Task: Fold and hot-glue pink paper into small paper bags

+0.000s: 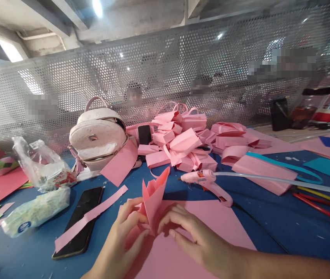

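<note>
A folded pink paper bag (155,197) stands tilted between my two hands, its pointed open top upward. My left hand (128,232) grips its left side, with the thumb near the bottom and the fingers bent behind the side fold. Curled fingers of my right hand (194,236) press on the bag's lower right side, the thumb tucked below them. Under both hands lies a large pink paper sheet (211,221). Just beyond the right hand, a pink glue gun (207,180) rests on its side, a long clear glue stick (255,179) running from its back.
Behind is a heap of pink paper bags (182,143) beside a pale backpack (98,133). On the left lie a phone (79,221) under a pink paper strip (92,217), a tissue pack (37,211) and a clear plastic bag (41,164). A perforated metal screen (165,77) borders the blue table.
</note>
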Available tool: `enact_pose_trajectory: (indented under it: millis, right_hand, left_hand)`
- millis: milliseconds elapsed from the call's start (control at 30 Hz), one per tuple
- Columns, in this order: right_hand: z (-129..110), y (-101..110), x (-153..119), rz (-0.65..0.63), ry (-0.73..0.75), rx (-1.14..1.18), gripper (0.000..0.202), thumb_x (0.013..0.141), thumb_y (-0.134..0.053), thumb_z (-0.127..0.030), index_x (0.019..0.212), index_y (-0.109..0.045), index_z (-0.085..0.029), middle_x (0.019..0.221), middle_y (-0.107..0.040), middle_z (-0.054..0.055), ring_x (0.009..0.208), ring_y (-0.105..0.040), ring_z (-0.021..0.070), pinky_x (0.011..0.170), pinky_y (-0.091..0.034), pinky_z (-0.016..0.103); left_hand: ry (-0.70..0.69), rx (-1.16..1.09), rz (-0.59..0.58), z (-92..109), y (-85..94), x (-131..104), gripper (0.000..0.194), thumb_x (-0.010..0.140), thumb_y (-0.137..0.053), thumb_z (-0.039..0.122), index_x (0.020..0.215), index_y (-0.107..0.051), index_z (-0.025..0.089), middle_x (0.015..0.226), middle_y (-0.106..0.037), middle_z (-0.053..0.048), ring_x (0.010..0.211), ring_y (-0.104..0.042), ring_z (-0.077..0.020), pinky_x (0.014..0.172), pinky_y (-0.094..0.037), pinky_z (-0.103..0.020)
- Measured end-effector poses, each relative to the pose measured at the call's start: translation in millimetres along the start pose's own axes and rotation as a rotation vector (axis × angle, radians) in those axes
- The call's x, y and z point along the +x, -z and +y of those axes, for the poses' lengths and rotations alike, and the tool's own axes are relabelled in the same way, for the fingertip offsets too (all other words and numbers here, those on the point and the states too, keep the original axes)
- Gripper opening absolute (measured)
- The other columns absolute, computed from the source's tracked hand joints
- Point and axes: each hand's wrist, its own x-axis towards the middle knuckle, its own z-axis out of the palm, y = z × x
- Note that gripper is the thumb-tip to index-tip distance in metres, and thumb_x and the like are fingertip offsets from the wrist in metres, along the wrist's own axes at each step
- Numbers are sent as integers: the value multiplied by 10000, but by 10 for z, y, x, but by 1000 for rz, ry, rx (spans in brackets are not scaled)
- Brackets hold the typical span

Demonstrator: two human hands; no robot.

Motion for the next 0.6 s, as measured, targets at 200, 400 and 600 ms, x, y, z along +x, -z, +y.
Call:
enact_pose_trajectory:
  millis: [200, 400, 600]
  right_hand:
    - [40, -11, 5, -11, -25, 75, 290, 904, -475, -47, 1037, -642, -243, 1133, -629, 17, 1073, -602, 157, 948, -491, 293]
    - [85, -29, 5, 40, -79, 5, 185, 811, -574, -47, 871, -545, -220, 952, -593, -9, 861, -567, 146, 803, -470, 270]
    - [30, -15, 20, 53, -134, -11, 218, 768, -556, -34, 765, -442, -220, 824, -500, -34, 746, -472, 138, 704, -402, 265]
  left_hand:
    - [25, -16, -4, -8, -5, -2, 154, 977, -508, 187, 934, -651, 227, 1350, -546, -99, 1221, -549, -251, 1032, -467, -376]
    - [19, 10, -5, -34, -1, -20, 147, 983, -509, 205, 933, -646, 227, 1348, -543, -109, 1203, -553, -263, 1015, -470, -382]
    - [8, -2, -9, -48, -1, -5, 146, 989, -506, 222, 937, -642, 227, 1351, -536, -110, 1213, -539, -262, 1026, -458, -380]
